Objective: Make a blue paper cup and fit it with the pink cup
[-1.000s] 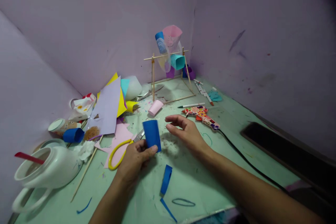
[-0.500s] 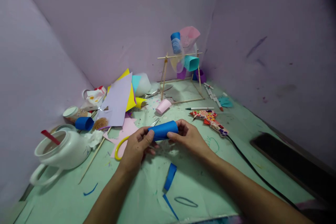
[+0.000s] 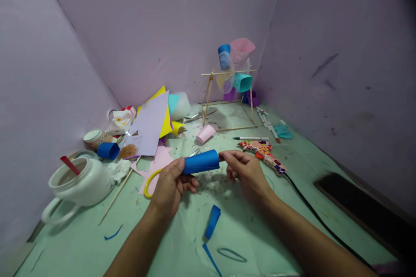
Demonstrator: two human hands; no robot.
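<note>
A rolled blue paper tube point(image 3: 202, 161) lies sideways in the air above the green table point(image 3: 279, 207). My left hand point(image 3: 172, 186) grips its left end with thumb and fingers. My right hand point(image 3: 246, 171) pinches the tube's right end with its fingertips. Yellow-handled scissors point(image 3: 152, 178) lie just behind my left hand. A curled blue paper strip point(image 3: 212, 221) rests on the table below the tube.
A patterned glue gun point(image 3: 264, 152) with a black cord point(image 3: 318, 220) lies right of my hands. A stick-frame wheel with paper cups point(image 3: 235, 73) stands at the back. A pink cup point(image 3: 205, 133), coloured paper sheets point(image 3: 151, 123), a white jug point(image 3: 81, 181) and a dark slab point(image 3: 360, 212) surround the work spot.
A second ago my left hand alone held the blue piece upright. It now lies sideways as a tube, held at both ends; my right fingers have slid to its tip.
</note>
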